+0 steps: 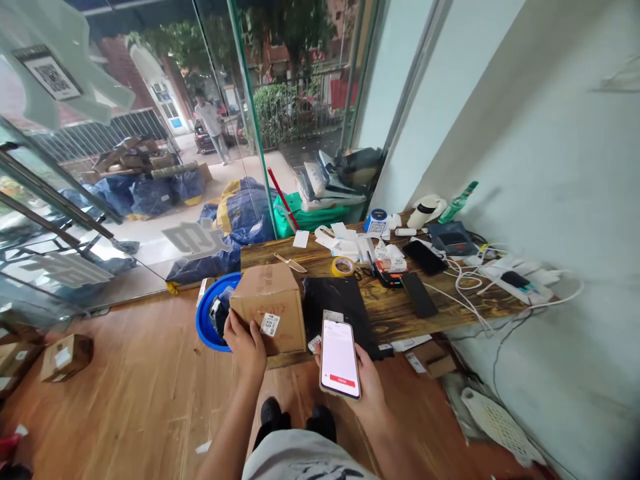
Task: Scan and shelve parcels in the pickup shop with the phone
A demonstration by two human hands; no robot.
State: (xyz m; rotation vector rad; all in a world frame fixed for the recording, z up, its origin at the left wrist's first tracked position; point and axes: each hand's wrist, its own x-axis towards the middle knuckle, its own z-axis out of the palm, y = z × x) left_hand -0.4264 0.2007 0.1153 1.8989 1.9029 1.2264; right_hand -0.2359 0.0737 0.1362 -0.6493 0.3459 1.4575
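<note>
Box: a brown cardboard box [287,303] sits at the near left end of the wooden bench [450,303], close to the person, likely so that it stays within easy reach.
Label: a white printed sticker [270,325] on the box's near face is turned toward the person, a side that seems to suit reading it.
Left hand: the left hand [247,347] has its fingers around the box's near left corner, thumb on the front face, grasping it, apparently to keep it steady; how firmly cannot be told.
Right hand: the right hand [367,377] has its fingers closed around a phone [340,357], gripping it by its sides, which leaves the lit screen uncovered.
Phone: just right of the box, screen up and tilted toward the person, presumably for a clear view.
Black bag: a black plastic bag [340,293] lies flat on the bench beside the box, partly behind the phone.
Blue tub: a round blue tub [203,323] stands left of the bench, partly hidden by the box, with dark items inside.
Farther along: a yellow tape roll [343,267] and a dark phone [425,257] lie behind and to the right, apart from both hands.
</note>
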